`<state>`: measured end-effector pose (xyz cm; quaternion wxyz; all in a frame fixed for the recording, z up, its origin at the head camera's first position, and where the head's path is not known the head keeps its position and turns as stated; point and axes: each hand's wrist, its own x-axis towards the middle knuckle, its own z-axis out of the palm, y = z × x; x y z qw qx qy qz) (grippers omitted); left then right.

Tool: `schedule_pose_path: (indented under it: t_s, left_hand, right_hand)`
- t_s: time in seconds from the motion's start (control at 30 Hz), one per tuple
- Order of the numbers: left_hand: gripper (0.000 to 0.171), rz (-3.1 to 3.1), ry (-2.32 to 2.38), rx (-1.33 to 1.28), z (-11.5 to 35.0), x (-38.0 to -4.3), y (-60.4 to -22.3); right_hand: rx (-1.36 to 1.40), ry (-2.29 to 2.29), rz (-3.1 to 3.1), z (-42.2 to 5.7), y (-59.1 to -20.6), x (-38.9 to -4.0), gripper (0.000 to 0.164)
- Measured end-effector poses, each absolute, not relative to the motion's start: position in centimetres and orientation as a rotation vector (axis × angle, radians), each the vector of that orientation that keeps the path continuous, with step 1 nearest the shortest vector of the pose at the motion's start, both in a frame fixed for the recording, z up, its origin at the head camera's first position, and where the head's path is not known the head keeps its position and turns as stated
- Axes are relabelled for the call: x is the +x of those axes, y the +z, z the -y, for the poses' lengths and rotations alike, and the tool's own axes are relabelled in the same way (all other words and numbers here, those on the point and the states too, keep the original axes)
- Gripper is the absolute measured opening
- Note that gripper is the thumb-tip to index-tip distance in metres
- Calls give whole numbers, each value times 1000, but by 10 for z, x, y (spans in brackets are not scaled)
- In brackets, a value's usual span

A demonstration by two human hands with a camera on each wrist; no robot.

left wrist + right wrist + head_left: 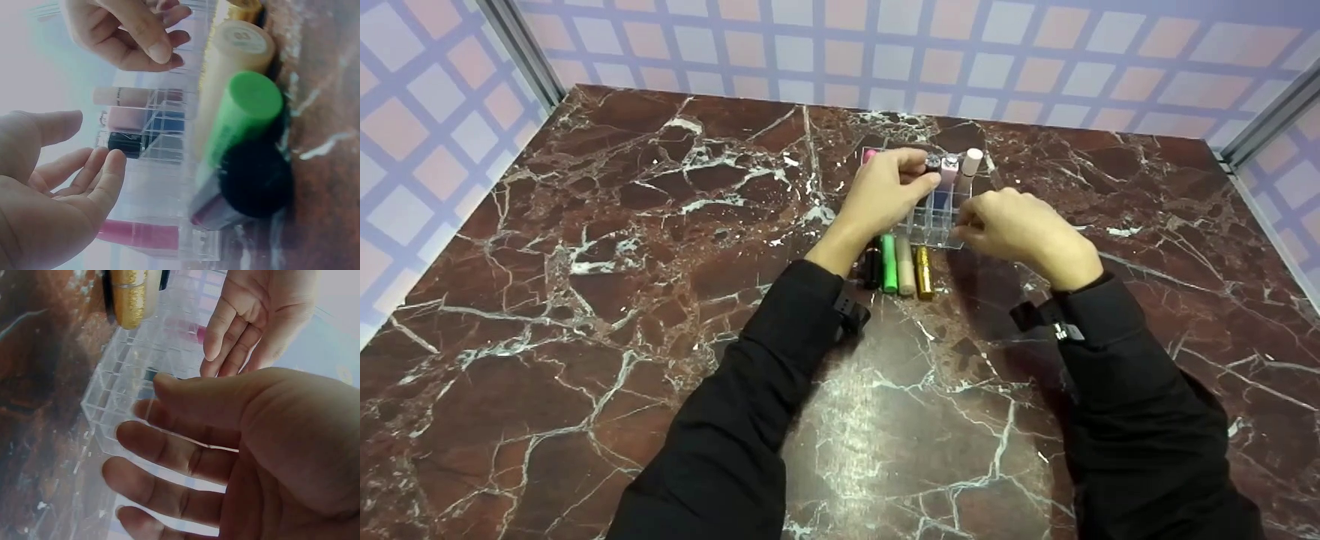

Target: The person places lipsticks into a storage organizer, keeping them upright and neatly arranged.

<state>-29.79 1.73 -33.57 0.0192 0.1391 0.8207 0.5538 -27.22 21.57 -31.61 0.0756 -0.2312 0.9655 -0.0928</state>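
A clear plastic divided organizer stands on the table with several cosmetic tubes upright in it. My left hand is over its left part, fingers bent loosely and thumb apart. Its fingertips are beside a black-capped tube; whether they touch it I cannot tell. Beyond that tube stand a pink-topped tube and a pale-capped tube. A bright pink tube stands in the organizer's left end. At the right side is my right hand, fingers spread and nothing visibly held.
In front of the organizer lie a black tube, a green tube, a beige tube and a gold tube, side by side. The dark red marbled table is bordered by checkered panels.
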Motion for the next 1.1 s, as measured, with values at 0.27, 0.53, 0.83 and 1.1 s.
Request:
schedule_pose_path:
  t_s: [0.27, 0.53, 0.83, 1.1]
  left_hand:
    - [45, -2504, 1717, 440, -16, -294, -327]
    - [39, -2508, 1636, 532, -14, -293, -324]
    - [26, -2524, 1509, 536, -12, -293, -325]
    - [22, -2609, 1307, 443, -9, -292, -326]
  right_hand:
    - [-764, -272, -2808, -206, -312, -265, 31]
    - [-829, -199, -2674, -197, -318, -259, 47]
    - [-814, -162, -2643, -191, -324, -256, 59]
    - [-789, -141, -2617, -188, -329, -259, 60]
